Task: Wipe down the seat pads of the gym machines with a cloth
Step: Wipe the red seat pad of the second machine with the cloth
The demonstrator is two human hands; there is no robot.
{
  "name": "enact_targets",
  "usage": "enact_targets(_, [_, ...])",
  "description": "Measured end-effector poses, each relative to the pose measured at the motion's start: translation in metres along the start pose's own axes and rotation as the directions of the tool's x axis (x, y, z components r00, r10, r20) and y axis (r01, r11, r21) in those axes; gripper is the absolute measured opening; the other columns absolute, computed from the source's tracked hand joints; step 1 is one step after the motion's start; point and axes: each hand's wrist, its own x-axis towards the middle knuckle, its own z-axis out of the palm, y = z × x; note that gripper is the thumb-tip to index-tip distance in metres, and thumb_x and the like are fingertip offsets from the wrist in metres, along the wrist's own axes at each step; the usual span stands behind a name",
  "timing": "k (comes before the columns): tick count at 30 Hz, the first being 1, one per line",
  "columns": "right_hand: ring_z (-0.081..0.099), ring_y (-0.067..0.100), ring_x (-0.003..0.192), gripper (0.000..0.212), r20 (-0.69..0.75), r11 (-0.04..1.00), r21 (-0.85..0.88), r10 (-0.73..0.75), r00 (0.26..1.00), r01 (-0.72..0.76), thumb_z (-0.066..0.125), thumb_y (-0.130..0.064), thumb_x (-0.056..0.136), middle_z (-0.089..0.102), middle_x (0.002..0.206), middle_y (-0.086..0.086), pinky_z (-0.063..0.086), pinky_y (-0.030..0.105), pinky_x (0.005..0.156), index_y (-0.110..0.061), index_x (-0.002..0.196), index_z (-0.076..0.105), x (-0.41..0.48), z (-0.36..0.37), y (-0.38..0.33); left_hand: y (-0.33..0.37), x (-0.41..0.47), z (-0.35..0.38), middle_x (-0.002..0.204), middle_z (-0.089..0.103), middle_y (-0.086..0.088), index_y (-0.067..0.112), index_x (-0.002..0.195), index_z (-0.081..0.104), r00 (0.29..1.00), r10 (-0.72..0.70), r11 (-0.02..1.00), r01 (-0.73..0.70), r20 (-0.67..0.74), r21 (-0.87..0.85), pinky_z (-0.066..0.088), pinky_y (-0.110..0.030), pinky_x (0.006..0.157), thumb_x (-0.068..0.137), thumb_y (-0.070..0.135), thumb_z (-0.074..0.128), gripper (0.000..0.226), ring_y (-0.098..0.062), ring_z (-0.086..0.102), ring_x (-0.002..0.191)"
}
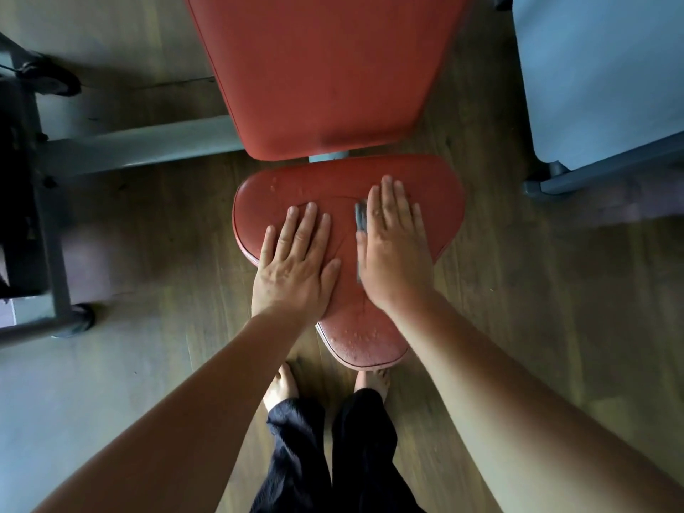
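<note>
Reaching forearms [192, 401] down, bracing flat, empty left grip [296, 261] on red seat pad [438, 201], pressing grey cloth [361, 216] onto it under straight-fingered right grip [392, 253] (mid-wipe, seemingly); probably needing next a sweep toward near-end droplets [355, 338].

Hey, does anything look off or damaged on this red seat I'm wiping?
Small droplets or bumps speckle the seat pad at its narrow near end and far left corner; spray or blistered cover, I cannot tell. A thin curved line crosses the pad between the left hand and right hand, perhaps a crease or wipe edge.
</note>
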Motion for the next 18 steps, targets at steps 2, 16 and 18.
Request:
enact_targets(2, [0.009, 0.028, 0.159, 0.063, 0.051, 0.998, -0.009, -0.063, 0.997, 0.063, 0.032, -0.034, 0.106, 0.013, 0.171, 0.014, 0.017, 0.049, 0.127, -0.004, 0.16, 0.02, -0.045, 0.0, -0.008, 0.0, 0.001, -0.001, 0.176, 0.003, 0.002, 0.024, 0.168, 0.012, 1.0, -0.003, 1.0, 0.003, 0.009, -0.004, 0.001, -0.046, 0.131, 0.107, 0.053, 0.021, 0.068, -0.02, -0.003, 0.163])
enact_targets(16, [0.013, 0.032, 0.158, 0.064, -0.007, 0.997, -0.048, -0.058, 0.998, 0.058, 0.034, -0.033, 0.104, 0.017, 0.169, 0.016, 0.018, 0.05, 0.126, -0.003, 0.159, 0.023, 0.01, -0.006, 0.001, 0.0, 0.001, -0.001, 0.176, 0.005, 0.003, 0.025, 0.167, 0.014, 1.0, -0.005, 1.0, 0.005, -0.007, -0.022, 0.002, -0.047, 0.131, 0.106, 0.054, 0.022, 0.068, -0.02, -0.001, 0.163])
enact_targets(18, [0.011, 0.029, 0.158, 0.063, 0.081, 0.984, -0.032, -0.173, 0.981, 0.177, 0.03, -0.034, 0.105, 0.014, 0.171, 0.013, 0.018, 0.049, 0.126, -0.006, 0.16, 0.021, -0.02, -0.005, 0.013, -0.001, 0.001, -0.001, 0.176, 0.005, 0.003, 0.025, 0.167, 0.014, 1.0, -0.005, 1.0, 0.005, -0.006, -0.019, 0.002, -0.047, 0.131, 0.107, 0.053, 0.023, 0.068, -0.02, 0.0, 0.163])
